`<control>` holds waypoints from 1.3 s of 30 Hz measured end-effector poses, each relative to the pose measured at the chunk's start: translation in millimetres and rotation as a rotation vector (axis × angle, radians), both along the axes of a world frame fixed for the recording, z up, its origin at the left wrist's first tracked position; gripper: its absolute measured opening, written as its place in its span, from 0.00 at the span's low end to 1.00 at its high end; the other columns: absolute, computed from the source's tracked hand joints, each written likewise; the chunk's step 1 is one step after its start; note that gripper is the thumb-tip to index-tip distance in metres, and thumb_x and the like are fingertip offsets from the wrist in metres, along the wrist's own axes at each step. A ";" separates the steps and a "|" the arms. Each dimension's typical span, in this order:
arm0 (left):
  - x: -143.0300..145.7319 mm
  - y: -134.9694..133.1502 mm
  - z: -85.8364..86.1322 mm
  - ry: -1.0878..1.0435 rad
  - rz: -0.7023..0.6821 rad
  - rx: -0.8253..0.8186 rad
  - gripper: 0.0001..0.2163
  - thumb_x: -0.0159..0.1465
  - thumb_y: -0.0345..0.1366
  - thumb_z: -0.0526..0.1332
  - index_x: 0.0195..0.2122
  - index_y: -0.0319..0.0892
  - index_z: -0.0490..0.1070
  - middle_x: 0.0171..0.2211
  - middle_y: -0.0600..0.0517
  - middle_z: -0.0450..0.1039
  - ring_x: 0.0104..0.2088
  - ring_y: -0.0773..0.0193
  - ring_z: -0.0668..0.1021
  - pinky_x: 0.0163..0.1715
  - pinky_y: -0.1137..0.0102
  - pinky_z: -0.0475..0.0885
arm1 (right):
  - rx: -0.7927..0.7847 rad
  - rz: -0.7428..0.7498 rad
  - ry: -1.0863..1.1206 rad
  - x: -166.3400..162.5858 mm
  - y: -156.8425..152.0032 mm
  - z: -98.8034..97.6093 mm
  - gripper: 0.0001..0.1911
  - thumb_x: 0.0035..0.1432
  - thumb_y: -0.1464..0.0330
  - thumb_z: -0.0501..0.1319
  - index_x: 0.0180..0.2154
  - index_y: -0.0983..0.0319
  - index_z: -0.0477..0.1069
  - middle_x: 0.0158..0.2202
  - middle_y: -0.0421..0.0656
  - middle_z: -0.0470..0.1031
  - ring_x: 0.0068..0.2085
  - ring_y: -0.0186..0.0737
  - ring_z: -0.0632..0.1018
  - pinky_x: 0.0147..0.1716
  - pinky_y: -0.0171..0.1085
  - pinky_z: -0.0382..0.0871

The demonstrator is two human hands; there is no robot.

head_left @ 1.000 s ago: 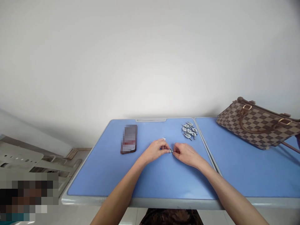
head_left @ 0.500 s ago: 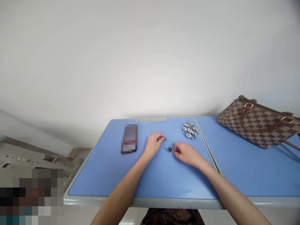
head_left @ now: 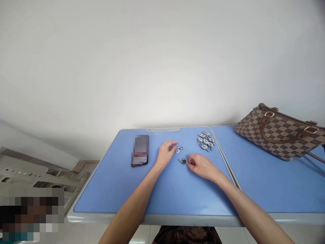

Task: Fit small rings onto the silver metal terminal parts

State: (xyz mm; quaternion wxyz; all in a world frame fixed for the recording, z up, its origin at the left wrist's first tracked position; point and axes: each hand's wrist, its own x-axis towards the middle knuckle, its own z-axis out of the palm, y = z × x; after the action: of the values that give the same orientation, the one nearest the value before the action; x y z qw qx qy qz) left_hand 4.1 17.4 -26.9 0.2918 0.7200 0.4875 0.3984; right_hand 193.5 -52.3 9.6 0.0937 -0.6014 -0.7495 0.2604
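Note:
My left hand [head_left: 167, 151] is over the blue tabletop, its thumb and forefinger a little apart. Just beyond those fingertips lies a small silvery metal part [head_left: 179, 148] with a round end; whether they touch it I cannot tell. A second metal part [head_left: 184, 162], with a round black face, a ring on top and thin arms, rests nearer to me. My right hand [head_left: 201, 165] pinches this one's right arm between thumb and curled fingers. Farther back on the right is a loose pile of similar metal parts [head_left: 206, 141].
On the left of the blue table [head_left: 114, 189] lies a phone [head_left: 140, 149] in a brown case. A checkered handbag [head_left: 284, 135] sits on the adjoining table [head_left: 279, 183], past a seam. A white wall [head_left: 162, 67] stands behind. Pale metal framework [head_left: 22, 169] shows at lower left.
The fingers of my left hand have parted and drawn slightly left, so more of the small metal part beside them shows. My right hand has stayed in place on the black-faced part.

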 end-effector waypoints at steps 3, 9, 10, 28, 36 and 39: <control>-1.9 0.4 0.1 0.064 -0.012 0.049 0.09 0.62 0.30 0.60 0.42 0.43 0.75 0.37 0.51 0.74 0.34 0.66 0.75 0.39 0.70 0.71 | 0.009 -0.002 0.005 -0.2 -0.1 -0.3 0.03 0.57 0.70 0.58 0.31 0.61 0.70 0.27 0.40 0.74 0.28 0.34 0.71 0.26 0.32 0.52; 7.4 -4.8 4.2 0.294 -0.018 0.112 0.04 0.62 0.32 0.61 0.36 0.43 0.76 0.36 0.50 0.74 0.41 0.60 0.75 0.45 0.65 0.66 | 0.014 0.018 0.078 0.8 1.2 -1.4 0.05 0.58 0.67 0.60 0.31 0.60 0.71 0.27 0.39 0.75 0.29 0.35 0.72 0.27 0.33 0.55; 8.9 -5.6 5.5 0.273 -0.010 0.107 0.04 0.63 0.32 0.61 0.33 0.43 0.76 0.34 0.51 0.74 0.41 0.60 0.75 0.45 0.64 0.65 | 0.014 0.014 0.101 2.0 2.2 -1.9 0.07 0.59 0.65 0.60 0.31 0.60 0.71 0.27 0.39 0.74 0.29 0.35 0.72 0.28 0.33 0.56; 28.0 -29.2 18.3 -0.638 -0.215 -0.514 0.14 0.52 0.45 0.69 0.31 0.40 0.75 0.27 0.54 0.75 0.28 0.68 0.74 0.34 0.71 0.70 | 0.334 -0.238 0.721 -2.8 8.8 -5.6 0.15 0.57 0.60 0.62 0.43 0.60 0.77 0.36 0.44 0.76 0.30 0.36 0.73 0.30 0.36 0.69; 32.9 -33.6 19.5 -0.786 -0.343 -0.779 0.14 0.55 0.44 0.66 0.29 0.36 0.74 0.27 0.48 0.75 0.29 0.64 0.76 0.34 0.69 0.71 | 0.583 0.030 0.298 3.1 5.6 -10.1 0.19 0.67 0.67 0.49 0.54 0.60 0.71 0.48 0.49 0.76 0.44 0.42 0.77 0.42 0.41 0.73; 30.3 -32.3 20.1 -0.860 -0.344 -0.875 0.17 0.58 0.48 0.63 0.34 0.35 0.75 0.29 0.44 0.77 0.29 0.63 0.78 0.34 0.68 0.73 | 0.609 0.047 0.237 4.4 6.1 -11.3 0.19 0.67 0.68 0.48 0.54 0.60 0.71 0.47 0.49 0.77 0.43 0.42 0.78 0.42 0.40 0.72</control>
State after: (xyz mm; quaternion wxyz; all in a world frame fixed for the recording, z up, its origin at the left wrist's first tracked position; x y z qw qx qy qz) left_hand 34.4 -14.9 -6.8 0.7883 0.3781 0.3219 0.3633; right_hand 197.9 -46.2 -1.7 0.3497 -0.4938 -0.7905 0.0944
